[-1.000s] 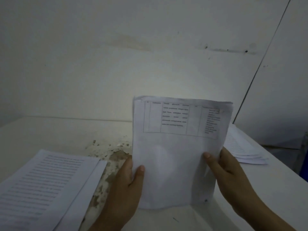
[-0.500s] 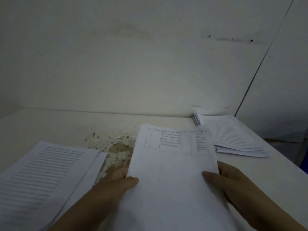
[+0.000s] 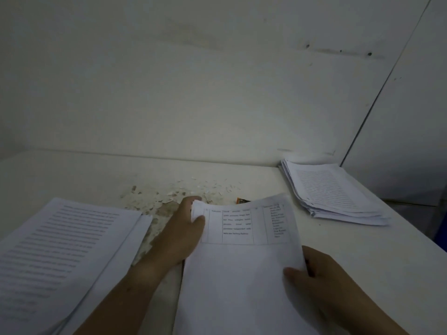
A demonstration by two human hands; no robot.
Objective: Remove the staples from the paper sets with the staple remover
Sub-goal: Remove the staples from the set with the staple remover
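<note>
Behind everything, on the far side, rose a plain white wall [image 3: 193,93], the biggest thing in view. A white table [image 3: 79,170] ran from its foot toward the near edge.

Largest item on the table was the paper set [image 3: 242,286] at ctr. It reached from the near edge of the view toward the far side, w/ a printed grid of text on its far part & the rest of the top pg blank. Its far edge bowed upward a bit.

On the left lay the left pile [image 3: 60,250] of printed sheets, flat, the top sheet offset over those below. It sat just beside the left forearm, apart from the paper set. At far right, near the wall corner, sat the right pile [image 3: 333,192], a thick stack w/ fanned edges, well apart from both hands.

The left hand [image 3: 183,233] reached along the set's left edge & pinched its far-left corner. The thumb lay on top of the pg, one fingertip showed just past the corner, & the other fingers were hidden behind the sheets. The right hand [image 3: 321,281] gripped the right edge nearer in, thumb pressed on the top pg, fingers beneath & out of sight.

Btw the left pile & the left hand, the table's coating had peeled into a brownish patch [image 3: 154,213], w/ pale flakes [image 3: 205,187] scattered beyond it.

Smallest was an orange-and-dark item [image 3: 242,201] peeking just past the set's far edge. The paper covered most of it, so too little showed to ID it.
</note>
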